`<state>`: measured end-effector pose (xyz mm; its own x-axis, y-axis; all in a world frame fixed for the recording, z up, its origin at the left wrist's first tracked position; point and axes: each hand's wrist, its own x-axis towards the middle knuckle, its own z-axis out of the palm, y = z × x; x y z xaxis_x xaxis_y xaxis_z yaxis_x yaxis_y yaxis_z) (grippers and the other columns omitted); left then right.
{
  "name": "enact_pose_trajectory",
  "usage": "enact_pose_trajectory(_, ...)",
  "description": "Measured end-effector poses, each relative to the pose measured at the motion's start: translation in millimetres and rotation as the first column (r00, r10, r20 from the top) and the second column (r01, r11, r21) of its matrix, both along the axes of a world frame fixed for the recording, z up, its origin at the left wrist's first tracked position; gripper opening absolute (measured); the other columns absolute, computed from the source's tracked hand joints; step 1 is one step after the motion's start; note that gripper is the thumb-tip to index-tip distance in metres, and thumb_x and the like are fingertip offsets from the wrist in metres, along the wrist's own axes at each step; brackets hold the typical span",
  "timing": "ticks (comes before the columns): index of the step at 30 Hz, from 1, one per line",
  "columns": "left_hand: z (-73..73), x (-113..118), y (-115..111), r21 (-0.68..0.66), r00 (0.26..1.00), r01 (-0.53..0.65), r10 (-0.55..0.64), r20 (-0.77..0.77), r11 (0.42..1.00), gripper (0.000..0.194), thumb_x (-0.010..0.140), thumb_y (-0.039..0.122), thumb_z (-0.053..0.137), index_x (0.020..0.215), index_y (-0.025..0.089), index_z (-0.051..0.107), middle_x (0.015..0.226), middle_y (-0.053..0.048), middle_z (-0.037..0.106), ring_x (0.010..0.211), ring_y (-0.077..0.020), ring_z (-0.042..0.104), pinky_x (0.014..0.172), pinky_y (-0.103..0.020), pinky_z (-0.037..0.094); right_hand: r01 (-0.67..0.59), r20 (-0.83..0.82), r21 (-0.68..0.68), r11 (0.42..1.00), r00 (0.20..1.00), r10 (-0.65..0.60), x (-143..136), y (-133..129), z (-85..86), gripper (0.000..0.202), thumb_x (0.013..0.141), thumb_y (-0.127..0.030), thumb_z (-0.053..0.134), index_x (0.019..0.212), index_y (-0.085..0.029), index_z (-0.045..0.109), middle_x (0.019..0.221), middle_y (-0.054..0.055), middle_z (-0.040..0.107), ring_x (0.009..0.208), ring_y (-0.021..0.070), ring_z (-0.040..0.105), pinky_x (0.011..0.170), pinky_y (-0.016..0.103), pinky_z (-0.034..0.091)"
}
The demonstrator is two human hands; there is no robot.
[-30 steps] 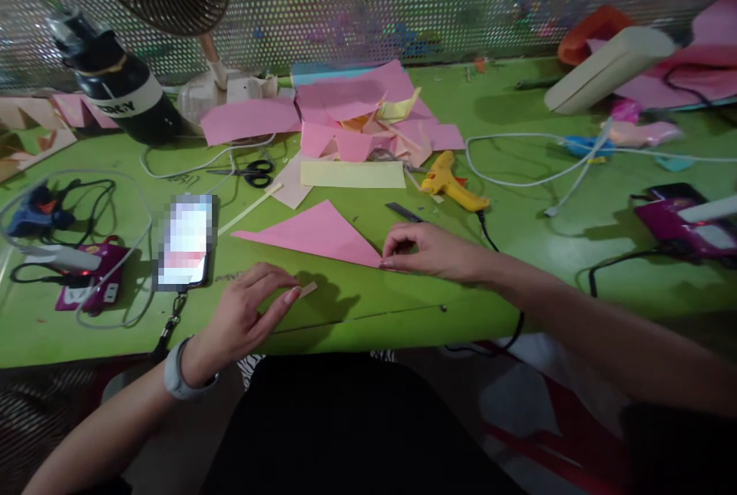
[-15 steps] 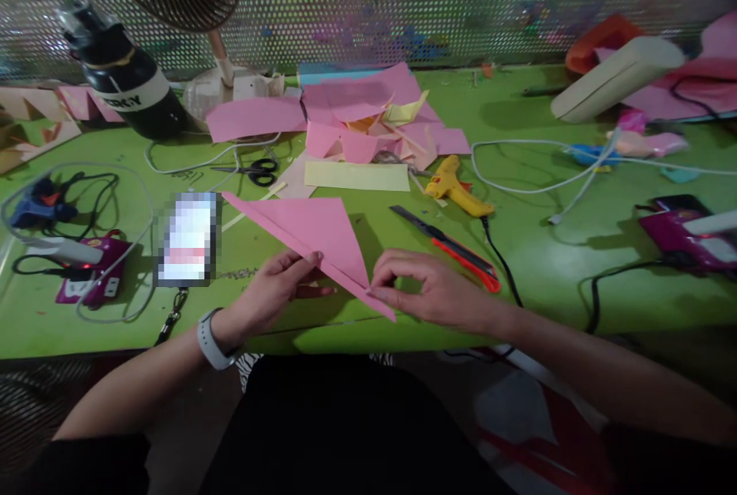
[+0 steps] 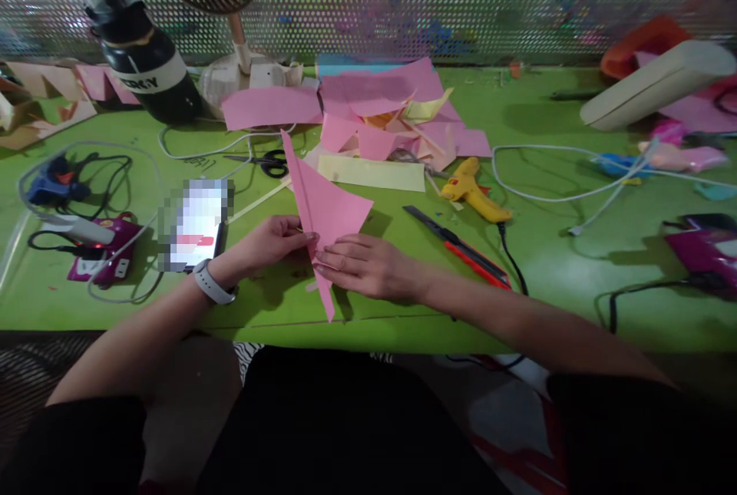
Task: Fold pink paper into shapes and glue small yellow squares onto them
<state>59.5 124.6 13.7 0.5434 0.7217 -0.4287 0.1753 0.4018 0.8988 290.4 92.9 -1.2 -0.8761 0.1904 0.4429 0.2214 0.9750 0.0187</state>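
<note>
The left hand (image 3: 280,239) is pinched on a pink, tapering sheet of folded paper (image 3: 339,207), its thumb on the long folded edge. The right hand (image 3: 377,268) lies across the lower part of that paper, fingers side by side and touching it; its thumb is hidden, so I cannot tell whether it is clamped. The paper stands tilted, its narrow end pointing toward the person, left of and nearer than the yellow plastic glue gun (image 3: 475,192) — the landmark for all that follows. A white band (image 3: 214,282) circles the left wrist.

Just nearer the person than the glue gun lies a red-and-black utility knife (image 3: 469,253), blade showing. Just left of the gun is a pale yellow paper strip (image 3: 371,173); behind that, farther away than the gun, sits a heap of pink paper pieces (image 3: 380,88). Well left of the gun, past the folded sheet, are black-handled scissors (image 3: 275,163) and, beyond them, a phone with a blurred screen (image 3: 196,230). Left of and farther back than the gun stand a brown-and-white fan (image 3: 245,50) and a dark bottle with a white band (image 3: 153,69). To the gun's right and rear rests a cream-coloured, rounded object (image 3: 659,84) — all on a green table (image 3: 546,226).
</note>
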Motion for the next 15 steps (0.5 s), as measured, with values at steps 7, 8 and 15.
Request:
enact_pose_trajectory(7,-5.5,-11,1,0.513,0.885,0.134,0.131,-0.447,0.848,0.020,0.082,0.036,0.071,0.084,0.017,0.063,0.061,-0.001,0.067,0.050,-0.0122,0.059,0.047,-0.023,0.042,0.047,-0.016,-0.010,0.999,0.999,-0.047,-7,0,-16.9,0.022,0.094,-0.006,0.055,0.109,-0.014,0.070,0.107,0.011,0.075,0.094,0.0201,0.068,0.078,0.036,0.058)
enact_pose_trajectory(8,-4.2,-12,-1,0.597,0.870,0.165,0.169,-0.463,0.785,0.019,0.083,0.033,0.070,0.087,0.016,0.064,0.066,-0.002,0.069,0.055,-0.0131,0.062,0.050,-0.024,0.044,0.055,-0.031,-0.010,0.998,0.998,-0.055,-7,0,-18.0,0.021,0.093,-0.007,0.056,0.108,-0.014,0.070,0.105,0.011,0.075,0.093,0.0204,0.068,0.077,0.036,0.058)
enact_pose_trajectory(15,-6.8,-25,-16,0.815,0.902,0.380,0.020,-0.431,0.438,0.022,0.093,0.023,0.058,0.110,0.019,0.071,0.112,-0.009,0.073,0.105,-0.0220,0.066,0.089,-0.038,0.055,0.112,0.027,-0.040,0.993,0.993,-0.111,-6,0,-16.9,0.023,0.095,-0.010,0.055,0.110,-0.019,0.071,0.109,0.008,0.075,0.097,0.0199,0.068,0.078,0.035,0.058)
